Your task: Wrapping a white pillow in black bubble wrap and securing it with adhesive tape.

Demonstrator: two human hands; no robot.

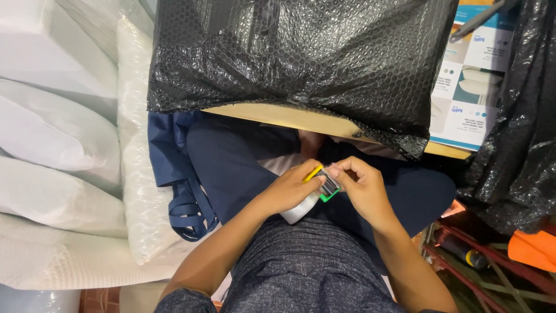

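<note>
Head view, centre frame: left hand [292, 188] and right hand [362, 185] both pinch a small green-and-yellow tape dispenser with a white roll [320, 188] over the lap. Risk, as judged: its toothed edge lies near the fingertips; a slip could nick skin.

Upper frame: black bubble-wrapped package [301, 52] on a tan board. Upper right: white-and-teal printed box [469, 87]. Left: clear-bagged white pillows [52, 139].

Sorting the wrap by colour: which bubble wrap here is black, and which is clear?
The black bubble wrap covers the board ahead; the clear bubble wrap lies left, beside white pillows.

black bubble wrap [301, 52] ahead, pillows [52, 145] left
</note>
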